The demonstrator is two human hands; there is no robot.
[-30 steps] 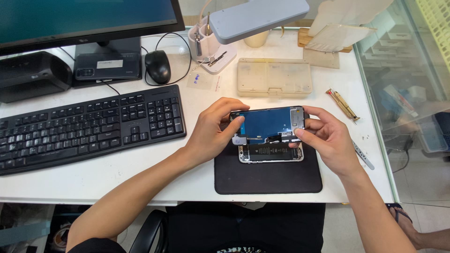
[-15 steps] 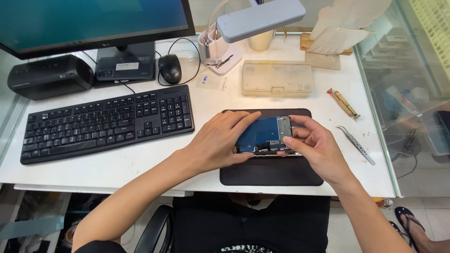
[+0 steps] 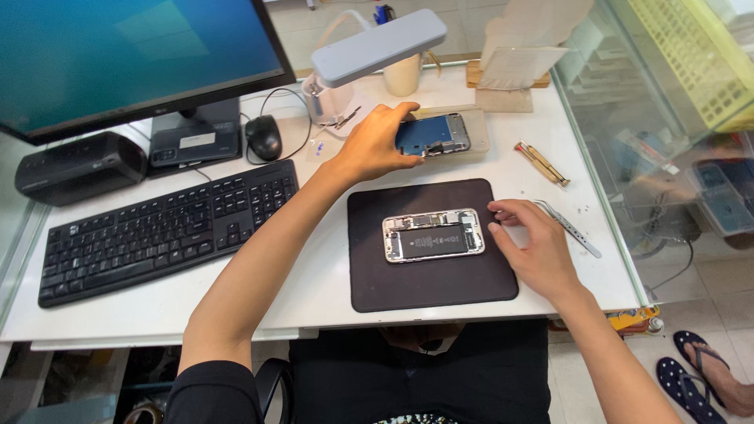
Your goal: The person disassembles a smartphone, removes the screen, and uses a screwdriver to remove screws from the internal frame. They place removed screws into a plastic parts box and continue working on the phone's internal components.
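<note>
An opened phone body (image 3: 433, 235) lies flat on the black work mat (image 3: 369, 283), its battery and boards exposed. My right hand (image 3: 534, 247) rests on the mat's right side, fingertips touching the phone body's right end. My left hand (image 3: 375, 145) reaches to the back of the desk and grips the detached phone screen (image 3: 433, 135), a blue-tinted panel, holding it over a clear plastic parts box (image 3: 477, 133).
A black keyboard (image 3: 157, 228), mouse (image 3: 263, 137), monitor (image 3: 118, 63) and black speaker (image 3: 78, 166) fill the left. A grey desk lamp (image 3: 377, 47) stands behind. Tweezers (image 3: 569, 228) and a small wooden-handled tool (image 3: 542, 162) lie right of the mat. A glass panel (image 3: 628, 157) borders the right.
The screen has come apart from the phone body. My left hand carried it up and back to the parts box, while the body stayed on the mat under my right hand.
</note>
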